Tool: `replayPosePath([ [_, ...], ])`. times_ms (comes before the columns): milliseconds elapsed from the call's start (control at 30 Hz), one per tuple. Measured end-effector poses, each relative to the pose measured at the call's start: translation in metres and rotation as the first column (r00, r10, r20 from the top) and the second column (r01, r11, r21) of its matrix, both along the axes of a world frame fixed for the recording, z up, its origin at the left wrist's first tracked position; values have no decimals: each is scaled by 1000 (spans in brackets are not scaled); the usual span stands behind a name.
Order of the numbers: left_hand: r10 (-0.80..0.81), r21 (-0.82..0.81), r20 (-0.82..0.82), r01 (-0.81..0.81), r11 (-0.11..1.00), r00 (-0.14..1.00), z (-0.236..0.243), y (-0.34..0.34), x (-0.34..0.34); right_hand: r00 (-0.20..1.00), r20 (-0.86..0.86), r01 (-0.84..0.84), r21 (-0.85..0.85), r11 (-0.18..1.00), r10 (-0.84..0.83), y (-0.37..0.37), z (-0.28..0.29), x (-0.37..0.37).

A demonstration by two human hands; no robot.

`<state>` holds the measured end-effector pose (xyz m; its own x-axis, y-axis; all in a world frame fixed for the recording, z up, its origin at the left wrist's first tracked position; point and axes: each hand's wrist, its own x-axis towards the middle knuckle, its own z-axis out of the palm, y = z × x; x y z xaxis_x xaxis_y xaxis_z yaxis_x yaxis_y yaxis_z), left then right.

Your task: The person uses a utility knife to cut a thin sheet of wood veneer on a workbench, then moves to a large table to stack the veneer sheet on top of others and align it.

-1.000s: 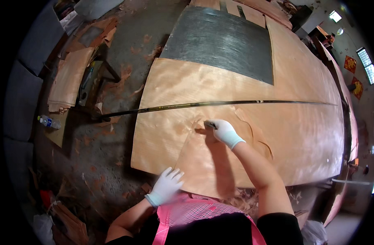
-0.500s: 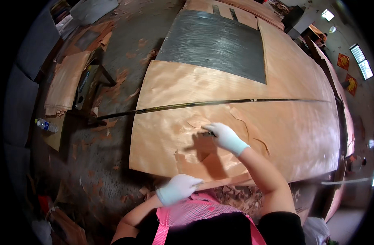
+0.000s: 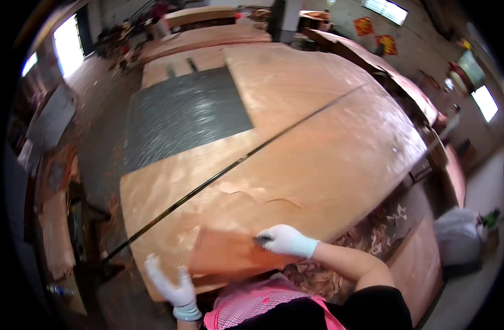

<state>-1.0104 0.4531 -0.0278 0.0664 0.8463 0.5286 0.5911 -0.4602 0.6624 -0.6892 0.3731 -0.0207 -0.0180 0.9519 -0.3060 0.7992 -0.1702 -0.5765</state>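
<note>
Gloved in white, my left hand is raised with fingers spread at the near-left corner of the veneer-covered table. My right hand, also gloved, grips a small dark tool, too blurred to make out fully. Between the hands lies a reddish-orange veneer piece, beside my right hand. A long dark thin pole crosses the pale veneer sheet diagonally above them. A few torn slivers are on that sheet.
A dark grey sheet covers the table's far left part. Veneer stacks stand behind, another long stack runs along the right. A narrow bench with veneer stands at left, a water bottle nearby. Scraps litter the floor at the near edge.
The camera view has swung, bringing a doorway into view and tilting the pole. My left hand has moved left and spread its fingers. An orange veneer piece now shows beside my right hand.
</note>
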Motion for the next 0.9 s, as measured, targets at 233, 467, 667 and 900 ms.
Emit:
replayPosePath([
  [233,37,-89,195,-20,996,980,-30,11,52,358,-464,848,-202,490,-810,-82,-41,153],
  [467,-232,-312,378,359,880,897,-82,-60,184,-151,-703,950,-298,95,-696,-159,-79,287],
  [667,-481,-318,324,572,756,815,-81,-97,250,-264,-594,958,-250,-138,-760,-248,-94,337],
  [900,-458,-367,455,630,684,763,-92,-94,292,-57,-820,787,315,-531,-570,-330,5,406],
])
